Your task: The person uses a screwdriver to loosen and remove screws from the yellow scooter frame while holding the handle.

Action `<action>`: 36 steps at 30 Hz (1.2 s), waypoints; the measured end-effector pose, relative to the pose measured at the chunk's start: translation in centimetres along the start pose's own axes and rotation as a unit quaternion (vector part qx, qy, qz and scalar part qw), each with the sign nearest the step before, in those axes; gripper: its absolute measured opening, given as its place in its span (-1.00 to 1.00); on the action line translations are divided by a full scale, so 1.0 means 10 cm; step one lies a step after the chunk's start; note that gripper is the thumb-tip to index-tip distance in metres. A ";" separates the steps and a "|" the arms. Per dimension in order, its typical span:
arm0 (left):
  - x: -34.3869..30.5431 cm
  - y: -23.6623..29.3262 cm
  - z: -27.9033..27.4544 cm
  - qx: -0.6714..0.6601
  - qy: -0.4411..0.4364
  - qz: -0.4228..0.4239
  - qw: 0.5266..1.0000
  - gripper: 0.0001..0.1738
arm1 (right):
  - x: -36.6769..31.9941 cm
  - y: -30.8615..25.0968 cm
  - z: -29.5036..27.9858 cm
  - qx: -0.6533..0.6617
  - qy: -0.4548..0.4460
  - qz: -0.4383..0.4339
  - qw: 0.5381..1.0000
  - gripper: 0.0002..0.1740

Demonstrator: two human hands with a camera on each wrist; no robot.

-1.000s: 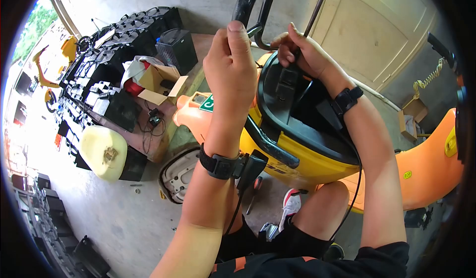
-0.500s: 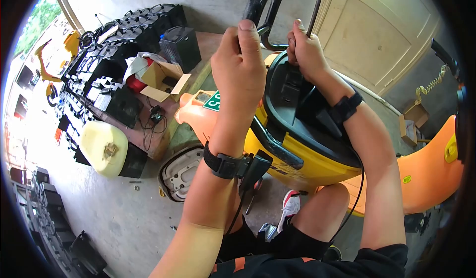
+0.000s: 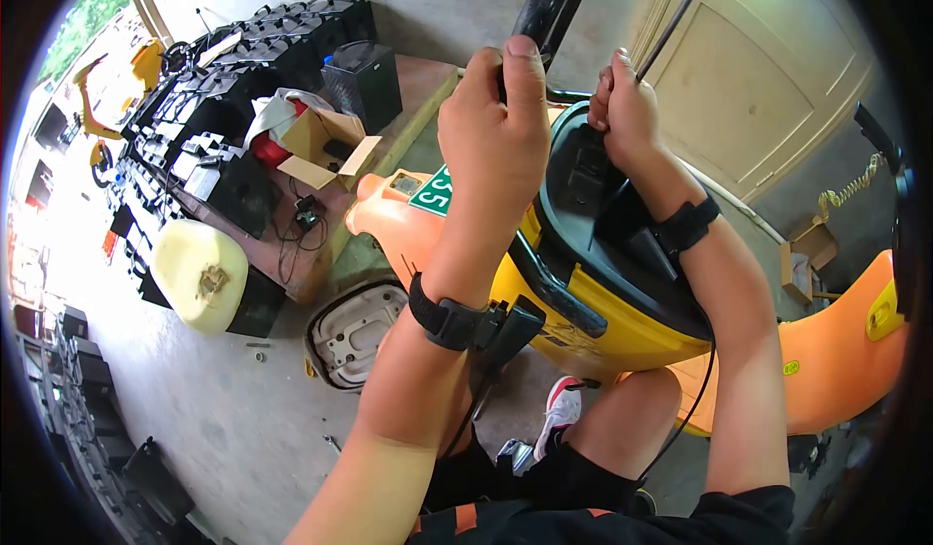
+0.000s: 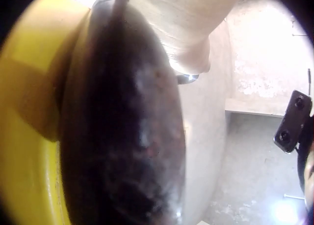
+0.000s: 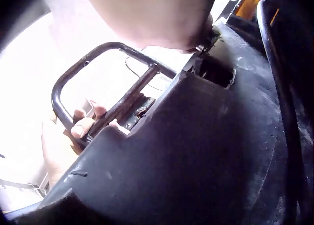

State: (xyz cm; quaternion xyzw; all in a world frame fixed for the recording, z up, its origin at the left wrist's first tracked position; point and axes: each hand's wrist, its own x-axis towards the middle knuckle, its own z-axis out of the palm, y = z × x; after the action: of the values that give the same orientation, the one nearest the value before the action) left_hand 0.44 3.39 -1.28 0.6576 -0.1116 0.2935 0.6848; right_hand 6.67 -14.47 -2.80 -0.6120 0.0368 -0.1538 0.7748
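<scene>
My left hand (image 3: 494, 127) grips a black tubular metal rack (image 3: 554, 10) at the rear of an orange and yellow scooter (image 3: 622, 336), thumb pointing up along the tube. In the right wrist view, fingertips (image 5: 84, 128) of that hand curl around the rack's lower tube. My right hand (image 3: 627, 112), fingers curled, holds a slim dark metal rod (image 3: 673, 25) that slants up to the right. Below this hand is the black plastic compartment (image 3: 622, 292) in the scooter body. A black curved side handle (image 4: 127, 126) fills much of the left wrist view.
Left of the scooter, several black batteries (image 3: 233, 195) crowd a low platform with an open cardboard box (image 3: 330, 146). A cream-coloured seat piece (image 3: 199, 278) and an upturned seat base (image 3: 360, 336) lie left of me. A pale door (image 3: 758, 78) stands behind.
My right fingers, loosely spread a second ago, have closed around the rod. Its upper end has dropped into view and leans further right. The left hand keeps its grip on the rack.
</scene>
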 end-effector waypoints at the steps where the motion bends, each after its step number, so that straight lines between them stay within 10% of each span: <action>1: 0.00 -0.01 0.00 -0.002 0.000 0.000 1.000 -0.43 | 0.04 -0.01 -0.07 0.027 -0.070 0.032 0.997 -0.52; 9: 0.01 -0.04 0.00 0.009 0.008 0.017 1.000 -0.42 | 0.00 -0.11 -0.17 -0.110 -0.109 -0.095 0.983 -0.73; 15: 0.01 -0.03 0.00 0.015 0.009 0.009 1.000 -0.42 | -0.05 -0.30 -0.22 0.023 -0.133 -0.170 0.976 -0.70; 24: 0.02 -0.06 0.04 -0.018 0.014 0.020 1.000 -0.35 | 0.09 -0.25 -0.29 0.045 -0.261 0.027 0.964 -0.64; 36: -0.02 0.03 -0.02 -0.037 -0.006 0.034 0.999 -0.54 | -0.05 -0.13 -0.32 -0.233 -0.238 -0.121 0.935 -0.64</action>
State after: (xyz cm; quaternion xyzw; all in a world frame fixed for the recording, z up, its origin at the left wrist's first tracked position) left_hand 0.09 3.52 -1.16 0.6295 -0.1485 0.3084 0.6975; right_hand 5.16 -17.55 -2.37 -0.7942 -0.1880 -0.0838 0.5717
